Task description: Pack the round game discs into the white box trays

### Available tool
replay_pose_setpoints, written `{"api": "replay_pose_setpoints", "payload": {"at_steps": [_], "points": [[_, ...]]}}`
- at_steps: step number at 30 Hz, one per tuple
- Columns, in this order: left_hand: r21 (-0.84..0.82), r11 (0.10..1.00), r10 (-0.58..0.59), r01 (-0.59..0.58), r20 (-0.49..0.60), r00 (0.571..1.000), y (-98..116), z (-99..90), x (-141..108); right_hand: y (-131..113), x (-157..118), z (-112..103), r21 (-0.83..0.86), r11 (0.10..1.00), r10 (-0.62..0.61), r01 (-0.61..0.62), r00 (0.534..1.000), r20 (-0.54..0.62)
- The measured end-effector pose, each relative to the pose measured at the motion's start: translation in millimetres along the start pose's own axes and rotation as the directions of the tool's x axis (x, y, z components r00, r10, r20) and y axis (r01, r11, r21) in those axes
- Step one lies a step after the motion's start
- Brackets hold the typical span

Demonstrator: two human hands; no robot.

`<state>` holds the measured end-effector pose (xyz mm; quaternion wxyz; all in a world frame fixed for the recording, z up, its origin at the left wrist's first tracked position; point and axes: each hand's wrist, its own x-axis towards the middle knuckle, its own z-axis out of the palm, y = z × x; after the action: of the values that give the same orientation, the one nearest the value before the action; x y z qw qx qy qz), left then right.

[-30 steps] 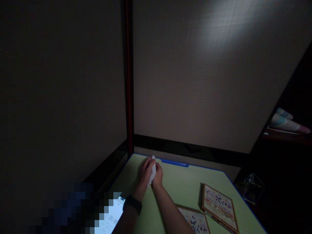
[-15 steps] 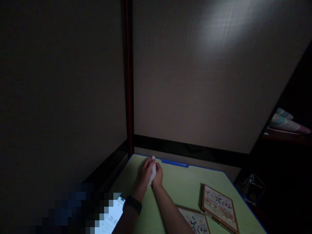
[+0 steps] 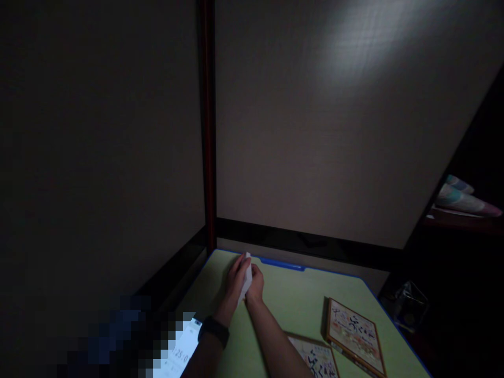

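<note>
My left hand (image 3: 235, 281) and my right hand (image 3: 255, 282) are together over the far left part of the green table (image 3: 291, 299). Between them stands a white block, which looks like a stack of cards (image 3: 246, 278), held on edge and pointing away from me. The left fingers are wrapped along its left side. On its right side the right hand is curled against it, with its thumb side up. The palms hide much of the block. A dark watch (image 3: 213, 332) is on my left wrist.
Two flat boxes with brush-style lettering, the right box (image 3: 354, 333) and the nearer box (image 3: 315, 357), lie on the table. A lit phone screen (image 3: 179, 349) shows a timer at lower left. A wall (image 3: 315, 157) rises behind the table's blue edge.
</note>
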<state>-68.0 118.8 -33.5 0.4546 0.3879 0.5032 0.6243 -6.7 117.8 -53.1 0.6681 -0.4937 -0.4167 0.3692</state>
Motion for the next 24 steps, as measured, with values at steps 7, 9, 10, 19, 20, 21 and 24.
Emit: {"api": "replay_pose_setpoints", "payload": {"at_steps": [7, 9, 10, 19, 20, 21, 24], "points": [[-0.009, 1.000, -0.001, 0.001, 0.006, 1.000, 0.1, -0.8, -1.3, -2.6, -1.0, -0.4, -0.036, 0.999, -0.012, 0.012, 1.000, -0.003], [-0.010, 1.000, -0.001, 0.001, -0.004, 1.000, 0.3, -0.6, -1.4, -4.0, -1.7, -0.6, -0.044, 0.999, -0.018, 0.018, 1.000, -0.003], [-0.007, 1.000, -0.004, 0.004, -0.010, 1.000, 0.3, -0.6, -1.2, -4.5, -1.9, -0.6, -0.049, 0.999, -0.020, 0.020, 1.000, -0.003], [0.022, 1.000, -0.002, 0.003, -0.033, 0.999, 6.5, -1.0, -3.2, -3.1, -2.0, -0.2, -0.116, 0.991, -0.060, 0.062, 0.998, 0.020], [0.016, 1.000, -0.002, 0.003, -0.035, 0.999, 7.3, -0.9, -3.4, -3.0, -2.1, -0.2, -0.129, 0.989, -0.068, 0.070, 0.997, 0.022], [0.009, 1.000, -0.001, 0.002, -0.035, 0.999, 7.6, -1.1, -3.4, -3.0, -2.4, -0.1, -0.143, 0.987, -0.076, 0.079, 0.997, 0.025], [0.006, 1.000, 0.006, -0.005, -0.022, 1.000, 4.8, -2.5, -1.5, -3.1, -3.4, -0.1, -0.187, 0.976, -0.106, 0.111, 0.994, 0.038]]}}
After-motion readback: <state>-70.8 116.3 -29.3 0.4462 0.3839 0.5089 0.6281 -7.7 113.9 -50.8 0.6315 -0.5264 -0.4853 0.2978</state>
